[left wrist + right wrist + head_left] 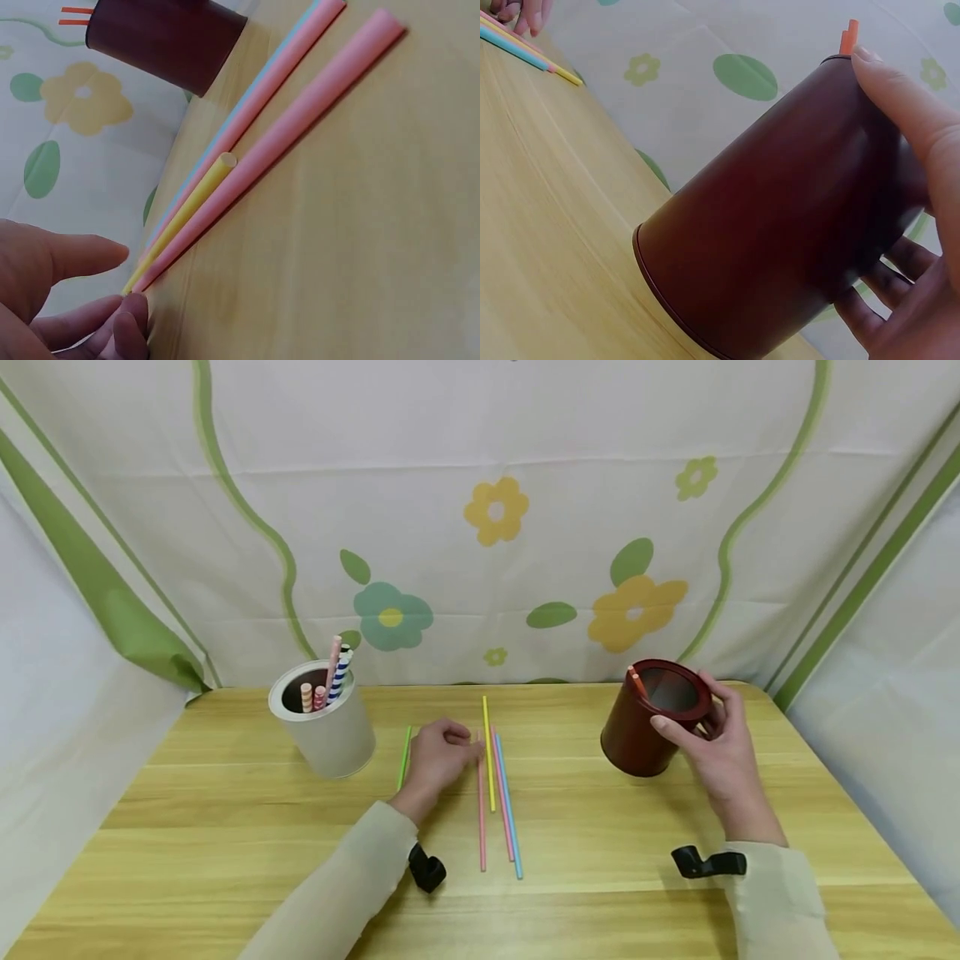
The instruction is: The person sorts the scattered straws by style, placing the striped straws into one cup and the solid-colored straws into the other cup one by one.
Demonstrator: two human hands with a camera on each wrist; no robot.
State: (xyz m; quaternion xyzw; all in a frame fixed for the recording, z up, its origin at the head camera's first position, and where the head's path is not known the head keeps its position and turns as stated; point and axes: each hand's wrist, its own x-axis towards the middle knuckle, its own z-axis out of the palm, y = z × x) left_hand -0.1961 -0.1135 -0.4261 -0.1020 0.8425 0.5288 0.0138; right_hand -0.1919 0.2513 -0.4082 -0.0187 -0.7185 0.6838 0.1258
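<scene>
On the right, the right hand grips a dark red can round its side, thumb near the rim and fingers behind. Two orange straws lean inside that can. Over the middle of the table, the left hand reaches a fingertip to the far part of a pink straw. In the left wrist view its thumb and fingers are apart, around the far ends of the pink straw and a yellow straw. Close by lie another pink straw and a blue straw.
A white can with several patterned straws stands at the left back. One green straw lies partly hidden beside the left hand. A flowered curtain hangs behind the wooden table.
</scene>
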